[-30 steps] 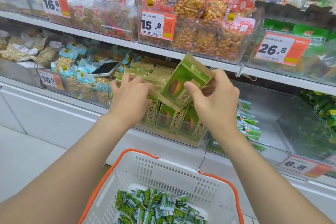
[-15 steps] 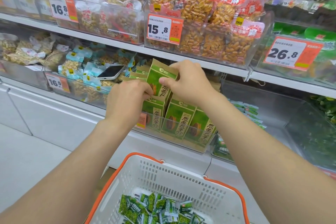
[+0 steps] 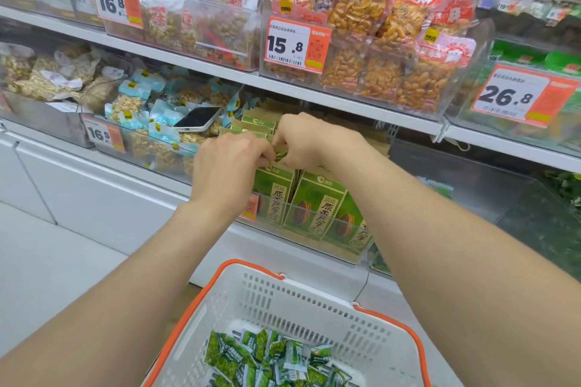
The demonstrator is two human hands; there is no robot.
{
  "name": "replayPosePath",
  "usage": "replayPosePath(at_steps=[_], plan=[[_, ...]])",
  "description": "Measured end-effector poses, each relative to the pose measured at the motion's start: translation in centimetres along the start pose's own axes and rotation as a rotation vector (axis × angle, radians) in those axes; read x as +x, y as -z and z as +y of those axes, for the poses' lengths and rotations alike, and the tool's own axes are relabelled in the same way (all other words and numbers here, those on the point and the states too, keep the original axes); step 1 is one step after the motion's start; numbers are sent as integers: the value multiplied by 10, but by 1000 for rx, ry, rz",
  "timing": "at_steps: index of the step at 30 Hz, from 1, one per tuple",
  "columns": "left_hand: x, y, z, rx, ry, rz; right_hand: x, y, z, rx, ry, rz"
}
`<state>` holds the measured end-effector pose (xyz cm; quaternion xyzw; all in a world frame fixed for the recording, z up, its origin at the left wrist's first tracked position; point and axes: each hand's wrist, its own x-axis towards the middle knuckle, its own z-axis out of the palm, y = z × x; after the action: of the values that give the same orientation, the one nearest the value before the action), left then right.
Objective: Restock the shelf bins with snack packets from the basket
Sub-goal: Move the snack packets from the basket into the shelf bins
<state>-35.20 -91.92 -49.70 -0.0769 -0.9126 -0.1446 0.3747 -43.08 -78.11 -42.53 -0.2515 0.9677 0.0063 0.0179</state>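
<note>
- Head view: both hands met at centre frame, over the clear bin (image 3: pixel 314 229) of green seed packets (image 3: pixel 314 195) on the lower shelf.
- left hand (image 3: pixel 229 163): fingers curled, pinching the top edge of the held packet (image 3: pixel 280 155) at the bin's front left.
- right hand (image 3: pixel 306 141): fingers curled onto the same edge, touching the left fingertips.
- Rest of the held packet was hidden behind the hands.
- basket (image 3: pixel 314 295), white with orange rim, sat at bottom centre, with small green snack packets (image 3: pixel 267 355) piled in its bottom.
- phone (image 3: pixel 196 118) lay face up on blue packets (image 3: pixel 157 113), left of centre.
- price tag (image 3: pixel 297 45) reading 15.8 was on the upper bin above the hands.
</note>
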Motion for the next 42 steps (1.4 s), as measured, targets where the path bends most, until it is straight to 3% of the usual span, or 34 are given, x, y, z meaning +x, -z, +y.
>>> replayPosePath(at_steps=[6, 11, 16, 20, 23, 26, 29, 34, 39, 42], plan=[[-5, -6, 5, -63, 70, -24, 0, 18, 6, -41, 62, -172], [-6, -9, 4, -43, 40, -24, -1, 20, 12, 68, 60, 11], [-6, -13, 11, -47, 103, -51, 0, 9, 18, 86, 58, -124], [-8, -15, 15, -33, 152, -48, -3, 9, 11, -36, 70, -101], [-13, -15, 22, -51, 197, -2, -17, 3, 8, 18, 52, 67], [-23, -14, 30, -53, 233, 72, -47, -19, 5, 233, 16, 451], [-33, -17, 36, -14, 163, -49, -82, -55, 8, 240, -14, 783], [-48, -25, 38, 90, 72, -183, -129, -103, 29, -35, 21, 928], [-61, -40, 36, 67, 50, -143, -149, -147, 42, -274, 9, 777], [-65, -47, 35, 28, 46, -119, -142, -155, 42, -250, -27, 750]])
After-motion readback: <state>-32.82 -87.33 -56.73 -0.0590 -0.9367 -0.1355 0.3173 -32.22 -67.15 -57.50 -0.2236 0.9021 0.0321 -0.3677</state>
